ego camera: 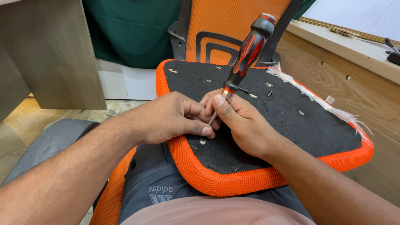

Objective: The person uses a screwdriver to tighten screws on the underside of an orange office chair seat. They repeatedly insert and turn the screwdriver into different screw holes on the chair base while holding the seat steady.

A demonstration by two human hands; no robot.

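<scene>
on the upturned orange seat pad (250,183), both left hand (175,118) and right hand (241,125) pinching the red-black screwdriver (246,56) shaft, tip down.

We cannot see the tip of the screwdriver (248,50), buried between the fingers of the left hand (175,117) and right hand (241,125). The near underside of the orange seat cushion (233,183) vanishes behind our forearms. The small specks on its black fabric (300,121) are too small to identify. The frame cuts off the tools on the bench (358,46) at right.
</scene>
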